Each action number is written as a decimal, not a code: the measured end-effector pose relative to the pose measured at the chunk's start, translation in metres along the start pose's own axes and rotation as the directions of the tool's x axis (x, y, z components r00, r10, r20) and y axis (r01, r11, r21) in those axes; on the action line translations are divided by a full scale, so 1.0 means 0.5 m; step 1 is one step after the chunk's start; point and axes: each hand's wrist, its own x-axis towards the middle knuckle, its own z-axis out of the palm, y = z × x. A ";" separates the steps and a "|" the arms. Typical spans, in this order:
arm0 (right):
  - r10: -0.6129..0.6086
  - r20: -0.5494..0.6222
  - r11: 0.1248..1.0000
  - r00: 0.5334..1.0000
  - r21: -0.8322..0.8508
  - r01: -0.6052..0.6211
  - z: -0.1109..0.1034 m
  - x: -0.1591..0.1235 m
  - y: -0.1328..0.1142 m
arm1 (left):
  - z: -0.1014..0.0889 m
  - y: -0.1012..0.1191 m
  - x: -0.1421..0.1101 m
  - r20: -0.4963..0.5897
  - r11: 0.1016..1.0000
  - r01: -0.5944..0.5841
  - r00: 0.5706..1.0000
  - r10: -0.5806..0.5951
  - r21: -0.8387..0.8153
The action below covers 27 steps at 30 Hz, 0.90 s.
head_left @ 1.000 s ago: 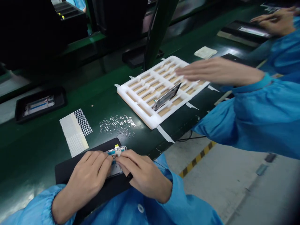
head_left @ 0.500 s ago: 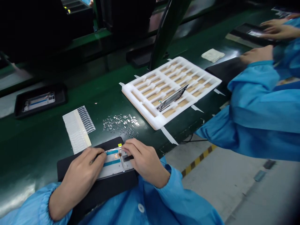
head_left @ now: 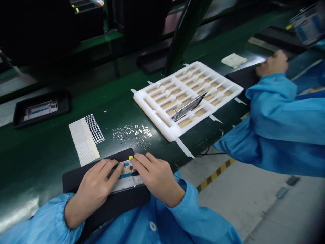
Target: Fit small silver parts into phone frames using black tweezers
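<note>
A phone frame [head_left: 126, 178] with blue strips and a small yellow tag lies on a black mat [head_left: 106, 200], partly hidden by my hands. My left hand [head_left: 95, 189] grips its left side. My right hand [head_left: 157, 179] rests on its right side, with a small dark tool [head_left: 134, 173] pinched at the fingertips. The tool's shape is mostly hidden.
Ahead on the green belt lie a white foam tray [head_left: 162, 112] holding a tilted phone housing [head_left: 189, 107], scattered small metal parts [head_left: 132, 134], a comb-edged sheet of strips [head_left: 85, 139], and a black tray [head_left: 42, 108]. A co-worker's blue sleeve [head_left: 274, 125] reaches in from the right.
My hands have closed in over the phone frame, which now lies flatter and turned. The co-worker's hand has drawn back rightward from above the foam tray.
</note>
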 end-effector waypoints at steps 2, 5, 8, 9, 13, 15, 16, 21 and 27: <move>0.002 0.024 0.999 1.000 -0.045 -0.001 -0.006 -0.005 -0.017 | -0.002 0.001 0.002 0.001 1.000 -0.011 1.000 0.011 0.019; 0.056 0.070 0.993 0.996 -0.106 -0.048 -0.013 -0.014 -0.043 | -0.002 0.001 0.000 0.003 0.999 -0.014 1.000 0.014 0.037; 0.115 0.076 0.992 0.990 -0.052 -0.111 -0.015 -0.021 -0.049 | 0.002 0.000 -0.004 0.010 1.000 -0.011 1.000 0.011 0.019; 0.144 0.059 0.989 0.988 0.022 -0.146 -0.015 -0.023 -0.045 | 0.004 -0.001 -0.005 0.014 1.000 -0.009 1.000 0.009 0.011; 0.444 -0.175 0.817 0.879 0.483 -0.316 -0.009 -0.035 -0.004 | 0.004 -0.001 -0.005 0.036 0.999 0.048 0.998 -0.047 -0.020; 0.634 -0.256 0.661 0.730 0.670 -0.338 0.004 -0.046 0.021 | -0.006 0.000 -0.003 0.062 0.992 0.105 0.993 -0.101 -0.072; 0.700 -0.291 0.598 0.652 0.738 -0.313 0.013 -0.051 0.033 | -0.014 0.001 -0.001 0.085 0.986 0.129 0.989 -0.121 -0.103; 0.890 -0.306 0.344 0.338 0.937 -0.058 0.070 -0.068 0.073 | -0.055 0.006 -0.003 0.215 0.979 0.163 0.967 -0.134 -0.123; 0.947 -0.148 0.198 0.284 0.968 -0.157 0.077 -0.074 0.058 | -0.057 0.001 -0.009 0.223 0.977 0.169 0.965 -0.137 -0.132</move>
